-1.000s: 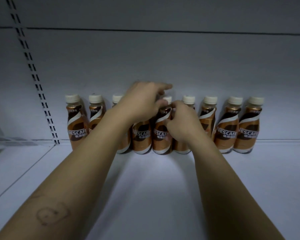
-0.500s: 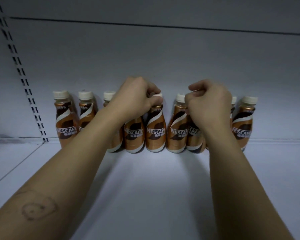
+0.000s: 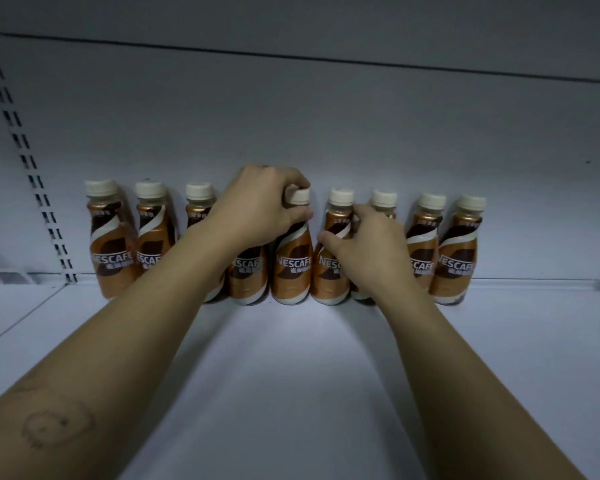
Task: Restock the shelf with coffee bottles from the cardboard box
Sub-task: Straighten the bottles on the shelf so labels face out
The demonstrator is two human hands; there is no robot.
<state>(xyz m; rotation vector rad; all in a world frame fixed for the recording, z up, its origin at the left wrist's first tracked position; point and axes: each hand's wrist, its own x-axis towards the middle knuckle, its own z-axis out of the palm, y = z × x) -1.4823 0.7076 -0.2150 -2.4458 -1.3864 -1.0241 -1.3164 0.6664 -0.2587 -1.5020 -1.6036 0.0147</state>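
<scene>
At the back of the pale grey metal shelf [image 3: 291, 375], a single row of nine small brown-and-copper plastic coffee bottles [image 3: 111, 244] with cream screw caps stands upright against the rear panel [image 3: 326, 126], shoulder to shoulder with labels facing forward.

The left hand [image 3: 257, 206] is closed around the neck and cap of the fifth bottle [image 3: 291, 268] from the left; thumb and forefinger wrap just under the cap. The hand also covers the top of the fourth bottle [image 3: 248, 275].

The right hand [image 3: 368, 247] lies over the seventh bottle [image 3: 383, 200], with the thumb pressed against the shoulder of the sixth bottle [image 3: 329, 265]. The light is dim and the fingers are hidden behind the knuckles, so whether it is gripping or merely pushing cannot be determined.

The cardboard box is not in view.

Handling notes:
- The bottles are rigid, narrow at the neck and wide at the base. Filled, they are likely moderately heavy for their size.
- The glossy sleeve label probably offers poor friction. Take hold at the neck below the cap ridge, or around the waist.
- Tight spacing means that tilting one bottle is likely to disturb its neighbours. Move each bottle straight and keep it upright.
</scene>
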